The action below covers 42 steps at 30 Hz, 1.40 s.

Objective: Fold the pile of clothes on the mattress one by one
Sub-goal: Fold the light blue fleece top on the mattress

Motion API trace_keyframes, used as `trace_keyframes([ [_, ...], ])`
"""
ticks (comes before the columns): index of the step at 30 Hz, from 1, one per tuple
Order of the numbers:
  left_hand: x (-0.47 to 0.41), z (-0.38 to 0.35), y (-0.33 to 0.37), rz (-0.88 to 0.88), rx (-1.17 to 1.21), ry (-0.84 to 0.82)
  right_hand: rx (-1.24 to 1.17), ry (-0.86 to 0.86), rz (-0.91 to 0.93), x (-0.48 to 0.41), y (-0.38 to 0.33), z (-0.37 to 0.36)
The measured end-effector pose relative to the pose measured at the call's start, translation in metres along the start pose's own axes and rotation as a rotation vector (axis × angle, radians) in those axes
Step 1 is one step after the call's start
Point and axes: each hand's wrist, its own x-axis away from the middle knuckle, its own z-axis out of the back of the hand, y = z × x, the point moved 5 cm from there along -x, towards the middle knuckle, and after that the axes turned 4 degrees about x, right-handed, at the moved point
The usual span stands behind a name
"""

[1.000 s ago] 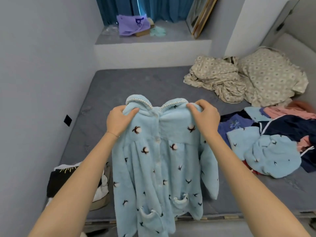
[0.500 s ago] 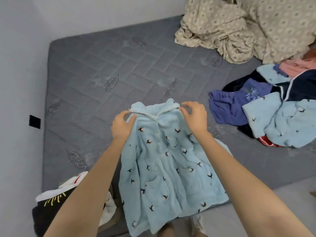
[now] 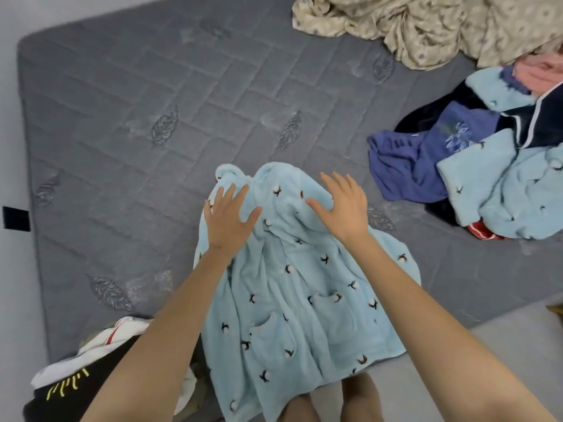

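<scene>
Robe (image 3: 289, 300) on mattress (image 3: 152, 117) | left hand (image 3: 227, 222), right hand (image 3: 344, 208) over it — fingers (image 3: 330, 182) apart, holding nothing

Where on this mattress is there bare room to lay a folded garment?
The broad grey mattress stretch left of and beyond the light blue robe is bare. A narrower strip runs between the robe and the pile of clothes. The right side is crowded: that pile, and beige bedding beyond it.
</scene>
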Motion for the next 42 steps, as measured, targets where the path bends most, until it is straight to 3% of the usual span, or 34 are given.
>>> trace_keyframes([
  [8, -0.030, -0.107, 0.036, -0.033, -0.004, -0.173, 0.011, -0.214, -0.154, -0.009, 0.120, -0.040],
  [17, -0.065, -0.220, 0.109, -0.359, -0.087, -0.282, -0.133, -0.286, -0.243, -0.004, 0.199, -0.097],
  [26, -0.084, -0.270, 0.127, -0.366, -0.472, -0.471, -0.077, -0.400, -0.175, -0.003, 0.226, -0.141],
  [29, -0.091, -0.267, 0.133, -0.404, -0.406, -0.336, -0.097, -0.314, -0.174, 0.000, 0.237, -0.139],
  [32, -0.099, -0.258, 0.148, -0.507, -0.275, -0.144, -0.263, -0.180, -0.242, 0.000, 0.246, -0.129],
  [37, -0.115, -0.236, 0.177, -0.379, 0.017, 0.002, -0.503, -0.054, -0.441, -0.023, 0.257, -0.077],
  [42, -0.126, -0.227, 0.210, -0.372, 0.167, 0.045, -0.512, 0.125, -0.354, -0.059, 0.270, -0.017],
])
